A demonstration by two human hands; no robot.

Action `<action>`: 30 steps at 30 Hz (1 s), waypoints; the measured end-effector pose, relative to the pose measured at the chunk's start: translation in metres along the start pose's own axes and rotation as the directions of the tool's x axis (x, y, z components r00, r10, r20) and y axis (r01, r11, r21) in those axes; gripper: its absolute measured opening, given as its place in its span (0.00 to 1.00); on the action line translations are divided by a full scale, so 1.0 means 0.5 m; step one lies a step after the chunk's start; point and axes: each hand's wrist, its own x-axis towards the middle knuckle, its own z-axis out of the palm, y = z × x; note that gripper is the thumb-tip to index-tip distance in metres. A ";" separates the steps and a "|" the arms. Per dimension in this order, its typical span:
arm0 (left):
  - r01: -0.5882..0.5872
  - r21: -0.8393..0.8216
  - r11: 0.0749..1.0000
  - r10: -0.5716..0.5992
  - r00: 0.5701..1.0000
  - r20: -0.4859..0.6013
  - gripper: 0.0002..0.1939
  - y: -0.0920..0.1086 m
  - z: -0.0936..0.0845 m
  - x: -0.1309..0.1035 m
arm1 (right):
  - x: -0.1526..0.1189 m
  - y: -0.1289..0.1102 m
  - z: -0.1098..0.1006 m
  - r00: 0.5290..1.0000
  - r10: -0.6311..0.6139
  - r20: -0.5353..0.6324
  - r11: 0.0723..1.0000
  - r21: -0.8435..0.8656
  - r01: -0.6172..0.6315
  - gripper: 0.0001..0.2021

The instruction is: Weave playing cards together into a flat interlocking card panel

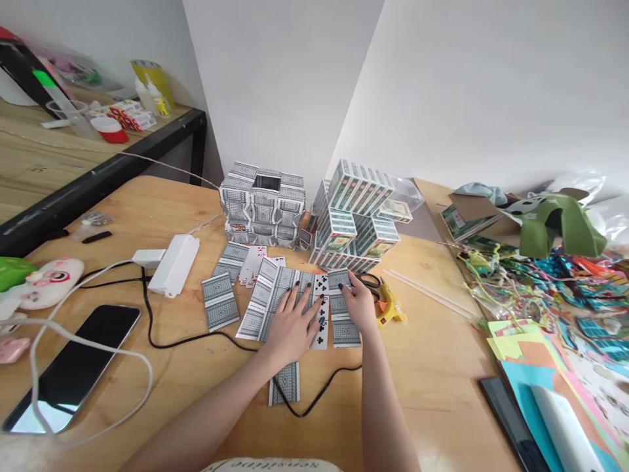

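Observation:
My left hand [291, 322] lies flat, fingers spread, on a panel of joined playing cards [265, 288], mostly back side up. Along the panel's right side, a column of club faces [321, 328] shows. My right hand [360, 303] has its thumb and fingers closed on the upper right part of a narrow strip of playing cards [346, 333], backs up, beside that column. Its fingertip grip is partly hidden. Behind the hands stand a block built of playing cards [265, 213] with a square opening on top, and a stack of green-and-white card boxes [339, 229].
A yellow glue gun [392, 307] and black scissors [369, 283] lie right of my right hand. Loose cards [219, 301], a white power strip [174, 265] and a phone [73, 367] lie left. A black cable [322, 393] crosses a card in front. Craft materials [540, 288] fill the right.

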 end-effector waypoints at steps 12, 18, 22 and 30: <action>0.008 -0.027 1.000 -0.008 1.000 -0.005 0.23 0.000 0.000 0.000 | -0.008 0.023 0.004 0.994 0.092 0.058 0.995 0.039 -0.094 0.26; 0.003 -0.014 1.000 -0.003 1.000 -0.009 0.23 0.000 0.002 0.000 | -0.011 0.014 0.014 0.998 0.055 -0.033 0.997 -0.056 -0.057 0.25; 0.002 0.001 1.000 -0.002 1.000 -0.016 0.23 0.000 0.002 0.000 | -0.014 0.001 0.020 0.998 0.026 -0.054 0.996 -0.084 -0.030 0.24; 0.006 -0.014 1.000 -0.006 1.000 -0.005 0.24 0.004 -0.004 0.002 | -0.044 0.004 0.018 0.994 0.034 0.099 0.998 0.058 -0.040 0.35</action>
